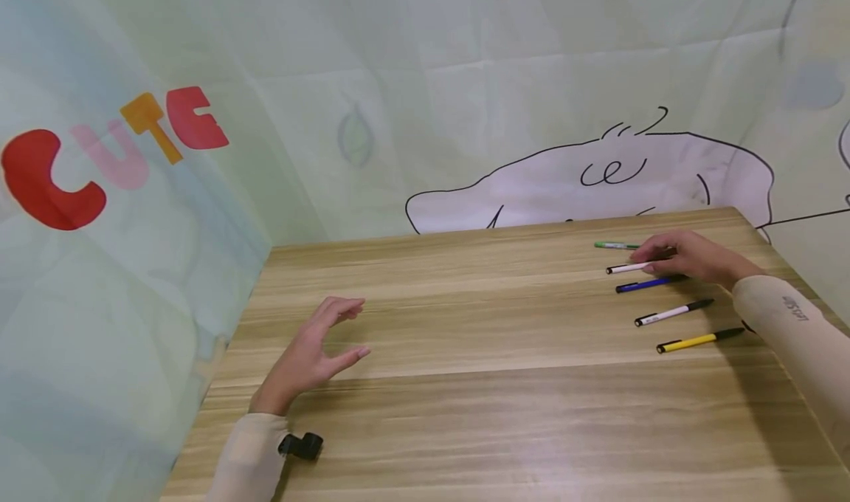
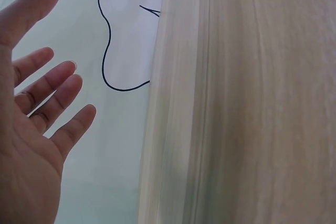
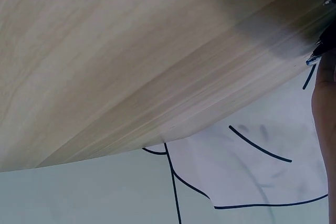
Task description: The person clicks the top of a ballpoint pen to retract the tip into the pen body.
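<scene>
At the table's far right, my right hand (image 1: pixel 690 256) pinches a white pen (image 1: pixel 627 269) between thumb and fingers, low over the tabletop. Just beyond it lies a green pen (image 1: pixel 614 245), partly behind the fingers. On the near side a blue pen (image 1: pixel 647 284), another white pen (image 1: pixel 672 313) and a yellow pen (image 1: pixel 697 340) lie in a column. In the right wrist view a dark pen tip (image 3: pixel 321 48) shows beside the edge of the hand. My left hand (image 1: pixel 308 351) hovers over the left part of the table, fingers spread from the thumb, holding nothing.
The wood-grain table (image 1: pixel 465 428) meets a pale printed cloth (image 1: pixel 372 118) at its back and left sides. A small black device (image 1: pixel 302 447) sits on the left wrist.
</scene>
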{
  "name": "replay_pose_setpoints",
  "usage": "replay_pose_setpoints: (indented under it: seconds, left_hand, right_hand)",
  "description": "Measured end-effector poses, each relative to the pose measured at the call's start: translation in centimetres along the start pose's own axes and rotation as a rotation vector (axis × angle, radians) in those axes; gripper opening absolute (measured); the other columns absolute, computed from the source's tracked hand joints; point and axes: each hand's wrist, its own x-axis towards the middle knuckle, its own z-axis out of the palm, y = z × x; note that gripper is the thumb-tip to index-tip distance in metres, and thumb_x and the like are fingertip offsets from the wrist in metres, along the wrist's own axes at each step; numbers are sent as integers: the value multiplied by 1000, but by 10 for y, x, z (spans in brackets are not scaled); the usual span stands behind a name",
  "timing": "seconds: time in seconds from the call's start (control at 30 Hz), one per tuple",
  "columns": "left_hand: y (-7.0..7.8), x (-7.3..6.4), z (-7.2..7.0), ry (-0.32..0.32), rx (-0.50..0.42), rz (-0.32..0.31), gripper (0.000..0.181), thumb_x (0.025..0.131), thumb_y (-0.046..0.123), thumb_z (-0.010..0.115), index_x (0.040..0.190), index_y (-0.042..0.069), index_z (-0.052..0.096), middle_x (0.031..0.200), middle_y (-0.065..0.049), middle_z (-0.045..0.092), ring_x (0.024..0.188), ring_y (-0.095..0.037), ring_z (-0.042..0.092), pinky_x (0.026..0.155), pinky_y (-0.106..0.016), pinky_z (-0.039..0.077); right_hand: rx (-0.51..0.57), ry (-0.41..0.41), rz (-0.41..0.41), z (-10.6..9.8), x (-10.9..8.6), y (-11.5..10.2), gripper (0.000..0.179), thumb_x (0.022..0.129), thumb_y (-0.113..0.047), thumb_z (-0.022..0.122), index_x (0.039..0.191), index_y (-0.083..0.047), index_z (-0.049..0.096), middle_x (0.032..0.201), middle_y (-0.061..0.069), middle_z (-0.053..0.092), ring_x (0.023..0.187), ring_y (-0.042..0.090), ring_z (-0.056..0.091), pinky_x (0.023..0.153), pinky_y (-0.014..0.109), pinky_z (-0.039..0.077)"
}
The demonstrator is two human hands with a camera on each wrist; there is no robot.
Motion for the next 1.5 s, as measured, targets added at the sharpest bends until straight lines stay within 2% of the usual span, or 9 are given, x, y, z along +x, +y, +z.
replay_pose_setpoints:
  seconds: [0.1, 0.27, 0.4, 0.73, 1.0, 1.17, 1.27, 1.5]
  left_hand:
    - [0, 0, 0, -1, 7, -4, 75, 83, 17, 86, 147, 9, 47, 134, -10, 57, 124, -19, 54, 107, -32, 46]
    - [0, 1, 0, -2, 8, -7, 75, 83, 18, 86, 148, 13, 47, 135, -10, 57, 124, -18, 54, 108, -29, 45]
    - [-1, 1, 0, 0, 2, 0, 76, 83, 18, 85, 149, 17, 46, 135, -12, 57, 124, -18, 54, 108, -27, 44]
    - [-1, 0, 0, 5, 7, 0, 76, 84, 18, 85, 149, 19, 46, 134, -11, 57, 123, -17, 54, 107, -30, 46]
    - [1, 3, 0, 9, 6, 21, 76, 84, 17, 85, 149, 16, 46, 134, -11, 57, 123, -20, 54, 106, -31, 46]
    - [1, 4, 0, 7, 12, 21, 75, 83, 18, 85, 148, 13, 47, 133, -12, 57, 122, -20, 55, 105, -34, 47]
    - [1, 5, 1, 7, 13, 17, 75, 84, 20, 85, 148, 15, 47, 133, -10, 58, 122, -19, 55, 105, -36, 48]
    - [2, 9, 3, -1, 10, 18, 75, 84, 22, 85, 149, 19, 46, 135, -6, 57, 124, -19, 54, 105, -36, 48]
  right_hand:
    - [-26, -3, 7, -1, 1, -1, 16, 95, -23, 73, 111, -21, 77, 117, 1, 71, 105, 7, 59, 90, 17, 45]
    - [-50, -22, 37, -1, 3, -3, 13, 96, -22, 72, 108, -22, 77, 113, -1, 70, 101, 14, 59, 88, 23, 47]
    - [-53, -14, 20, 0, 2, -3, 12, 96, -22, 72, 107, -21, 77, 111, -1, 70, 100, 12, 59, 87, 19, 46]
    - [-52, -5, -27, -1, 1, -6, 10, 95, -16, 73, 103, -19, 77, 104, -1, 70, 91, 8, 58, 82, 18, 49]
    - [-76, -8, -15, -1, 2, -5, 10, 96, -19, 72, 105, -20, 77, 109, -1, 71, 95, 7, 58, 84, 19, 48]
    - [-78, 17, -44, -1, -1, -5, 10, 95, -17, 73, 104, -19, 77, 106, -2, 71, 92, 5, 59, 82, 19, 48]
    - [-75, 30, -59, -1, -2, -5, 10, 94, -16, 73, 103, -18, 78, 103, -2, 71, 90, 5, 58, 80, 19, 48]
    - [-75, 31, -20, -2, -2, -8, 10, 96, -17, 72, 105, -17, 76, 108, 0, 70, 91, 8, 55, 80, 21, 46]
